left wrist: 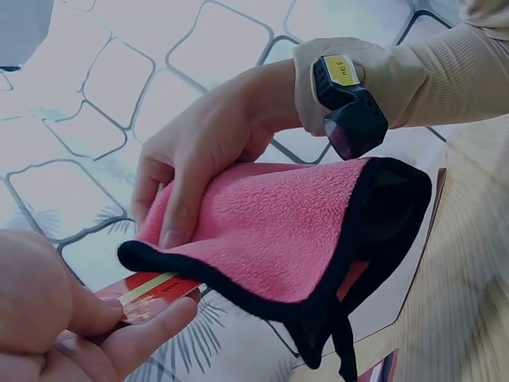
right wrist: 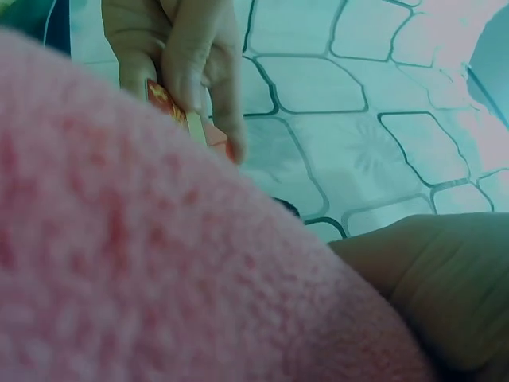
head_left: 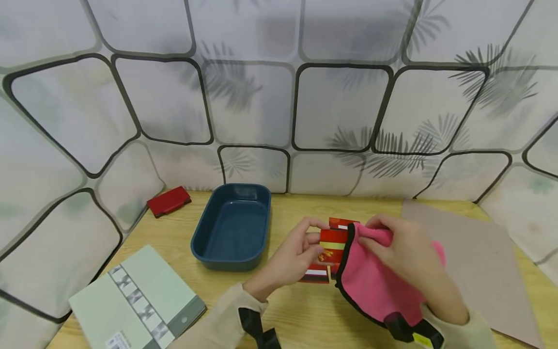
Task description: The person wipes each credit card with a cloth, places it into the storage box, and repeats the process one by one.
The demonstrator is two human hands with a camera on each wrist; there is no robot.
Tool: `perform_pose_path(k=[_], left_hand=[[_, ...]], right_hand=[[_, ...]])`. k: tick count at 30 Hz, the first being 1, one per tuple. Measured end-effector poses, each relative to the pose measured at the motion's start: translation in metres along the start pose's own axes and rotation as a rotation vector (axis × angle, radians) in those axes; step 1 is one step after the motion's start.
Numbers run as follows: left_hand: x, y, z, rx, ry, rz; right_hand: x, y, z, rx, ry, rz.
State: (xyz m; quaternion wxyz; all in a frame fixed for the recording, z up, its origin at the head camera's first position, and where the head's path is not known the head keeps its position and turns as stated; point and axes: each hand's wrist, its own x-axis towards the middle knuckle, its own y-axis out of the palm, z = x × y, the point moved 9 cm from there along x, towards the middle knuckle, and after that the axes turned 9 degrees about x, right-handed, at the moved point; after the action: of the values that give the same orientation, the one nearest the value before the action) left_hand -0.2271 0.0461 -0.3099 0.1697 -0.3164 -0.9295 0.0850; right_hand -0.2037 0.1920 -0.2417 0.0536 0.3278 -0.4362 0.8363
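My left hand (head_left: 294, 257) pinches a small red packet (head_left: 333, 246) with a yellow band and gold print between thumb and fingers. The packet's right end disappears behind the black edging of a pink fleece cloth (head_left: 381, 286). My right hand (head_left: 405, 247) grips the top of this cloth, bunching a fold between thumb and fingers. In the left wrist view, the cloth drapes from the right hand, with a black loop (left wrist: 343, 342) dangling at its corner. Two more red packets, one above (head_left: 342, 222) and one below (head_left: 315, 275), lie on the table, partly covered.
Left of the hands stands a dark blue rectangular basin (head_left: 233, 228). A red wallet-like item (head_left: 169, 201) lies at the back left, and a pale green notebook (head_left: 135, 295) at the front left. A flat grey-brown board (head_left: 471, 261) covers the right side. Patterned fabric walls (head_left: 257, 106) enclose the table.
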Motion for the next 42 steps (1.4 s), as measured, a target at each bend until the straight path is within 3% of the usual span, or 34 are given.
perform_pose_path(k=[5, 10, 16, 21, 26, 31, 38, 42], left_hand=[[0.0, -0.005, 0.0, -0.022, 0.008, -0.014], [0.002, -0.008, 0.006, -0.058, -0.01, -0.024], [0.002, -0.015, 0.011, -0.002, -0.077, -0.065], [0.004, -0.019, 0.009, 0.01, -0.075, -0.081], [0.004, -0.018, 0.012, 0.033, -0.087, -0.084], [0.004, -0.016, 0.014, 0.041, -0.086, -0.073], [0.003, -0.003, 0.006, -0.003, 0.0, 0.045], [0.002, 0.001, 0.004, -0.019, 0.014, 0.093]], right_hand=[[0.003, -0.003, -0.005, -0.048, -0.001, 0.016], [0.001, -0.009, -0.02, -0.105, 0.072, 0.05], [-0.001, -0.014, -0.031, -0.127, 0.127, 0.117], [-0.002, -0.013, -0.027, -0.105, 0.12, 0.204], [-0.005, -0.003, -0.018, -0.089, 0.088, 0.268], [-0.005, 0.007, 0.002, -0.049, 0.007, 0.248], [-0.004, 0.019, 0.021, 0.067, -0.114, 0.199], [-0.004, 0.023, 0.028, 0.091, -0.18, 0.14]])
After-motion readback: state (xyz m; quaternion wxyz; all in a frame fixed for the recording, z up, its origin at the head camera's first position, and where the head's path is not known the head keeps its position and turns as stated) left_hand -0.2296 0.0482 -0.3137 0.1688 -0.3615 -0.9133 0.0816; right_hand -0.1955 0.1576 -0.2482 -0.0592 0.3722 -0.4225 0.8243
